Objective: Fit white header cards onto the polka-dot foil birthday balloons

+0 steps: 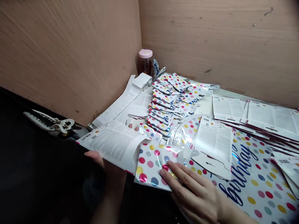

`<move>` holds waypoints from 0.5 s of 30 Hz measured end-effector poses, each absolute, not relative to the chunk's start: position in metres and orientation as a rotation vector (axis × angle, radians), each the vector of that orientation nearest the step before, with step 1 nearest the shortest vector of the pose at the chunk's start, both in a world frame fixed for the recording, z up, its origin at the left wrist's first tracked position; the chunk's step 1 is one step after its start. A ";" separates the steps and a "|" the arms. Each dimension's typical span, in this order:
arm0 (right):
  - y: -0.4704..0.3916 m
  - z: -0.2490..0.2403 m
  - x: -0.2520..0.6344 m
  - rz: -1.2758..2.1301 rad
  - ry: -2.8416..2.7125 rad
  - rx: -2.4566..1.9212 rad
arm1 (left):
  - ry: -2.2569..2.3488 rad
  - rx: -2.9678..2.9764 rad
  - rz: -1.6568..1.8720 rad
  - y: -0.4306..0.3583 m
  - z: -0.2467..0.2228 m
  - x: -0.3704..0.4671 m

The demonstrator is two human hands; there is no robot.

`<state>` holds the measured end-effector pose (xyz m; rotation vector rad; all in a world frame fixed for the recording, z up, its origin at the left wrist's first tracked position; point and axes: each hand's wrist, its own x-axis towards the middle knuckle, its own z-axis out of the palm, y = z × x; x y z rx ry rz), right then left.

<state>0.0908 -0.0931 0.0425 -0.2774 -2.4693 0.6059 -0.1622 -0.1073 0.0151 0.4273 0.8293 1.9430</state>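
My left hand point(97, 158) grips a white printed paper sleeve point(109, 143) from beneath. Its thumb shows at the near edge and fingertips at the far one, with the palm hidden below. The sleeve's right end gapes. Right at that mouth is a folded polka-dot foil balloon point(151, 163); how far it reaches inside I cannot tell. My right hand point(193, 189) holds this balloon, fingers pressed on its top and thumb out of sight. Just beyond lie a row of folded dotted balloons point(161, 115) and a small stack of printed sleeves point(213, 137).
More printed sleeves point(273, 115) are piled at the right. A large dotted sheet lettered "birthday" point(261, 174) covers the near right. White paper strips point(116, 104) lean along the left panel. A pink-lidded jar point(145, 59) stands in the corner; a white claw clip point(58, 124) is at left.
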 end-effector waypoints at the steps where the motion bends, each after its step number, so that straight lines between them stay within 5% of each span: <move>1: -0.094 0.043 0.093 0.538 -2.487 -0.301 | 0.782 0.387 1.965 -0.105 0.018 -0.156; 8: -0.104 0.050 0.111 -0.074 -2.551 -0.346 | 0.689 0.299 1.924 -0.097 0.042 -0.129; 15: -0.121 0.057 0.108 -0.170 -2.519 -0.485 | 0.420 0.556 1.581 -0.100 0.039 -0.096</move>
